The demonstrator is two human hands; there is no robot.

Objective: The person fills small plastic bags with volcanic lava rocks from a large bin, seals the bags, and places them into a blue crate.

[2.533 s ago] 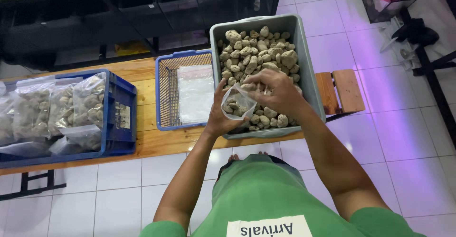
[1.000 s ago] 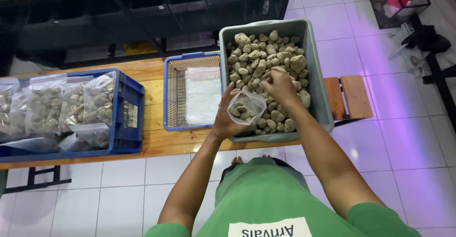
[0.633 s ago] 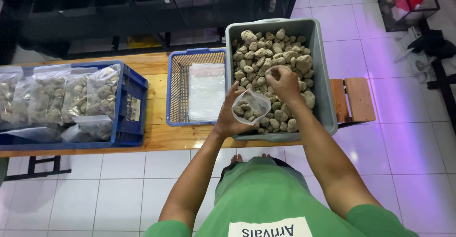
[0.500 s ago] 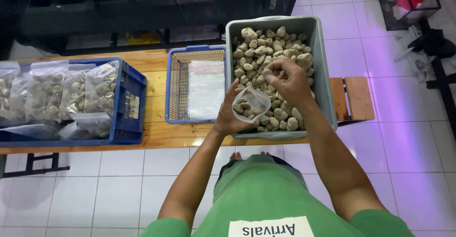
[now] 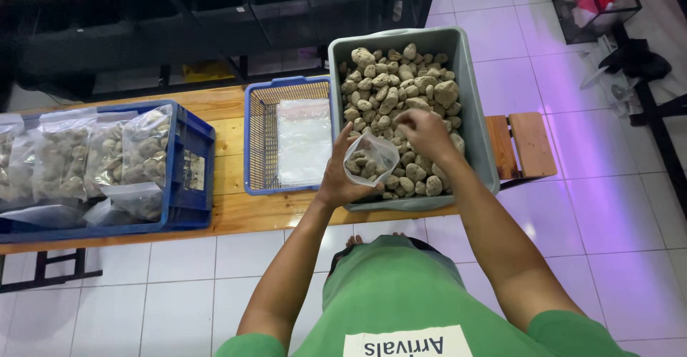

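The left hand (image 5: 342,179) is clamped on the rim of a small clear bag (image 5: 371,159), part filled, held above the grey tub (image 5: 472,106); the right hand (image 5: 424,129) pinches together over the stones (image 5: 390,89), though what it holds is hidden; better to keep the bag mouth wide and drop stones low; farther left on the table (image 5: 229,124), a blue basket (image 5: 263,131) and a crate of filled bags (image 5: 100,157), cut off at the edge.

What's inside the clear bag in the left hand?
The clear bag, held by the left hand, contains a few grey-brown stones. Its underside and the tub's stones below it are hidden.
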